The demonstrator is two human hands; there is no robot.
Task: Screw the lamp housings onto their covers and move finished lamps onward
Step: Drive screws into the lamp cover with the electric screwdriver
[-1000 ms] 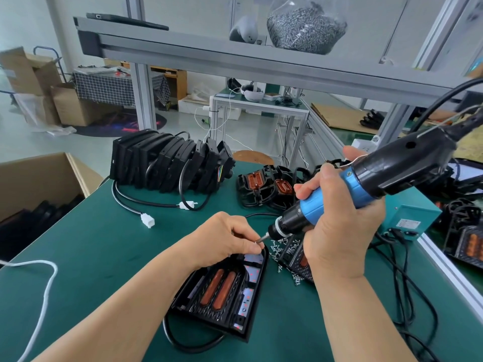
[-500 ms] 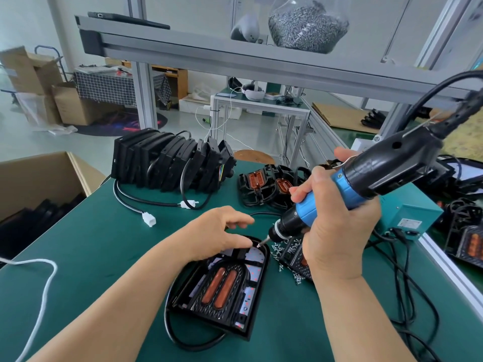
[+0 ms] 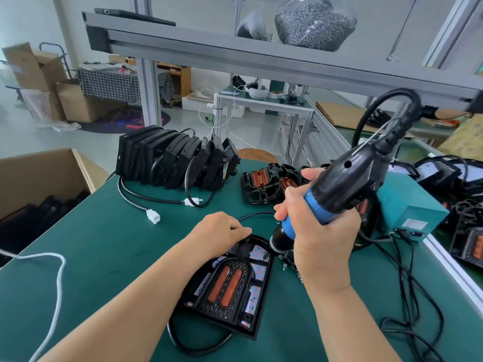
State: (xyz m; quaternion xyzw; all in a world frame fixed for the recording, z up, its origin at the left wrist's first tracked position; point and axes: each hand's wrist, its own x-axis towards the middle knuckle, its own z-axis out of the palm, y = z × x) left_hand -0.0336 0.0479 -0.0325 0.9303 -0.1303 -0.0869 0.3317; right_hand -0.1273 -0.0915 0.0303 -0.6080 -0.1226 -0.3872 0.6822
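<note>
Head view: right grip (image 3: 321, 236) tight around screwdriver (image 3: 339, 189), tip at lamp (image 3: 230, 286) corner; left grip (image 3: 219, 231) relaxed, atop its rounded end.

One wide-angle camera, worn on the person's head, faces forward and down over the tabletop (image 3: 99, 244). It sits close above the left hand (image 3: 219, 233) and right hand (image 3: 321, 231).

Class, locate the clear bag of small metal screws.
Head view: the clear bag of small metal screws sits on the grey overhead shelf, upper right of centre, above the workbench.
</note>
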